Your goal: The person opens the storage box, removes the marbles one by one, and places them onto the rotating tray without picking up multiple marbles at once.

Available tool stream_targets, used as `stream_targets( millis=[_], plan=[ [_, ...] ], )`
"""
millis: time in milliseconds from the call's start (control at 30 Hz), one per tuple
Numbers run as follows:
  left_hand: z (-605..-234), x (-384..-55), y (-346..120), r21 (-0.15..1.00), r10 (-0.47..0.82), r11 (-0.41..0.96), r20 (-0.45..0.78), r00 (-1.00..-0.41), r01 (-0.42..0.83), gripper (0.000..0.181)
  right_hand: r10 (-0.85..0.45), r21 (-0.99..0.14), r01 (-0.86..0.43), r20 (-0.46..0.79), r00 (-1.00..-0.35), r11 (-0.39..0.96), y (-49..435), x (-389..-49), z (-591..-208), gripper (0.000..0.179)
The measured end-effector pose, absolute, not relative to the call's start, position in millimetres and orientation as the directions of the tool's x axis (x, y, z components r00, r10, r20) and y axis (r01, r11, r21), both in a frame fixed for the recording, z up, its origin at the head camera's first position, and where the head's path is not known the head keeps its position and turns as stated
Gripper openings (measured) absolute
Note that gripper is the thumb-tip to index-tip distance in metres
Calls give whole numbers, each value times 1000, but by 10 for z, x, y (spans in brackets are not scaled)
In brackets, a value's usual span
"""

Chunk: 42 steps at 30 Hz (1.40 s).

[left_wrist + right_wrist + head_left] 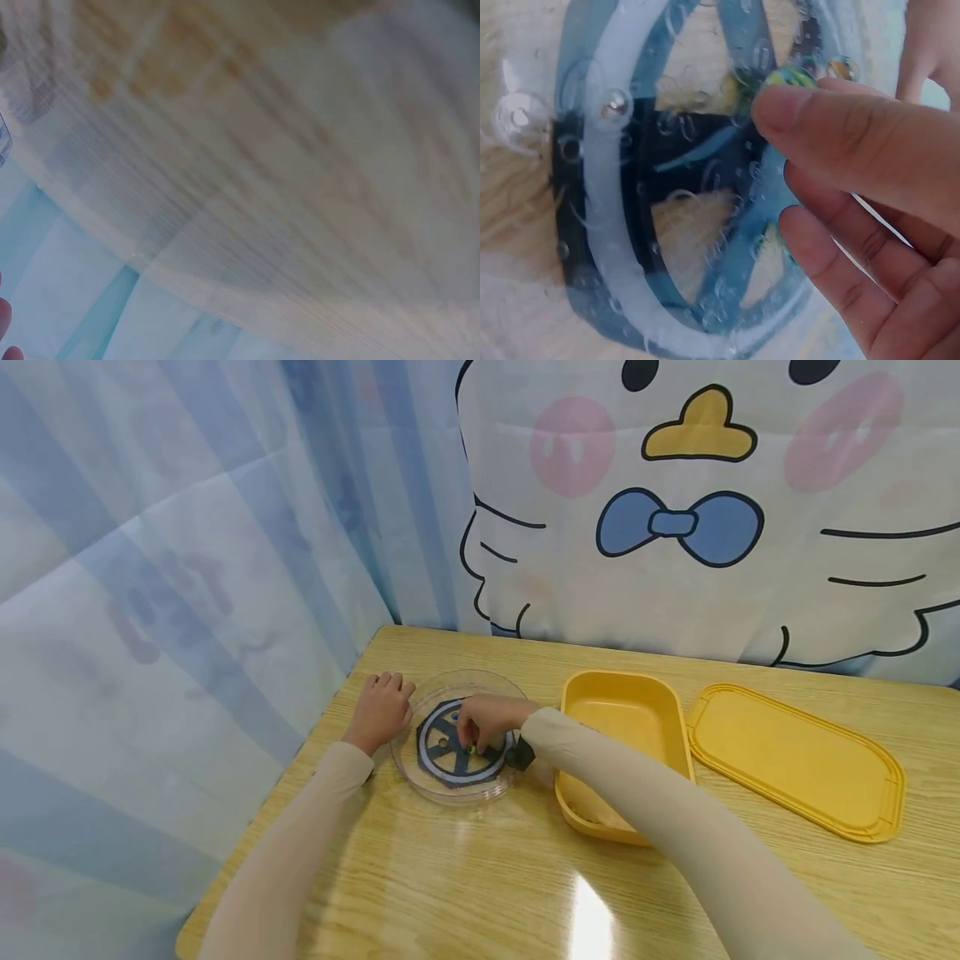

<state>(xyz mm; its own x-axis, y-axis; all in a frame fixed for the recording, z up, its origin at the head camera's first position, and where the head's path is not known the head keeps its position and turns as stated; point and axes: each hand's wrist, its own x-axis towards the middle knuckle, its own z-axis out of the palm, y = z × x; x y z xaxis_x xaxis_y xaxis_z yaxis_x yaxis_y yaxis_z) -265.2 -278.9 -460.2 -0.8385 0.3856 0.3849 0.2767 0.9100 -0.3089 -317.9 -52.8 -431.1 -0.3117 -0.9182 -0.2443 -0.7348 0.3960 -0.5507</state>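
Note:
A clear round dish (408, 777) stands on the table, with a dark blue spoked wheel pattern (450, 772) showing in it. My left hand (382, 710) rests at the dish's left edge, and its fingertips (4, 319) show at the corner of the blurred left wrist view. Over the pattern, my right hand (487, 720) pinches a green and yellow marble (789, 77) between thumb and finger. A blue marble (455, 717) and a brownish marble (443, 742) lie in the dish. Many bubble-like spots cover the dish in the right wrist view.
Right of the dish stands a yellow box (637, 710), partly behind my right sleeve, with small bits at its near end. A yellow lid (795, 764) lies flat beyond it. Patterned curtains (225, 568) hang along the left and back table edges.

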Motion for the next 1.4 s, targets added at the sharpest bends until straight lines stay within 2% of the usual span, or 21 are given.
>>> stream_targets(
  millis=[200, 500, 767, 900, 1100, 1400],
  plan=[
    [-4590, -2639, -2778, -304, 381, 912, 379, -843, 275, 12, -928, -533, -760, -222, -300, 373, -438, -3185, -4135, 19],
    [-4597, -2634, -2771, -282, 374, 918, 369, -851, 281, 13, -944, -603, -728, -163, -286, 325, -86, -3112, -3735, 19],
    [-4585, -2635, -2763, -271, 364, 922, 354, -861, 278, 15, -957, -649, -707, -133, -258, 281, 381, -2916, -3505, 13],
    [-4592, -2636, -2758, -285, 370, 918, 364, -855, 276, 15, -962, -662, -701, -134, -237, 265, 628, -2835, -3529, 11],
    [-4617, -2647, -2779, -287, 367, 919, 364, -856, 272, 16, -959, -688, -673, -140, -245, 272, 913, -2789, -3719, 10],
    [-4615, -2660, -2773, -298, 362, 917, 348, -865, 264, 16, -957, -733, -623, -143, -252, 273, 1110, -2752, -4072, 12]
  ],
)
